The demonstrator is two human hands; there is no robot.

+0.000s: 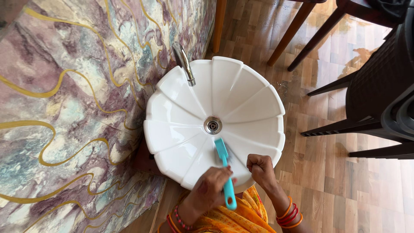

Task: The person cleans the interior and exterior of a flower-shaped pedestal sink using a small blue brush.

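Brush in left hand, teal, long handle; left fingers wrapped tight round the mid-handle. Long axis runs roughly straight away from the person: bristle head lies ahead of the fingers, down on the white basin wall just short of the drain; handle tail with its hang-hole sticks out behind the fingers, toward the body. Right hand just to the right of the brush, fingers curled into a closed fist resting on the basin's near rim, holding nothing that shows. Left hand is the one on the brush; right is near it but apart from it. Tap sits far ahead of both hands, across the bowl, spout leaning over the basin. Dark chair legs well off to the right on the wooden floor.

Counts: one brush, one basin, one drain, one tap, two hands, bangles on both wrists.
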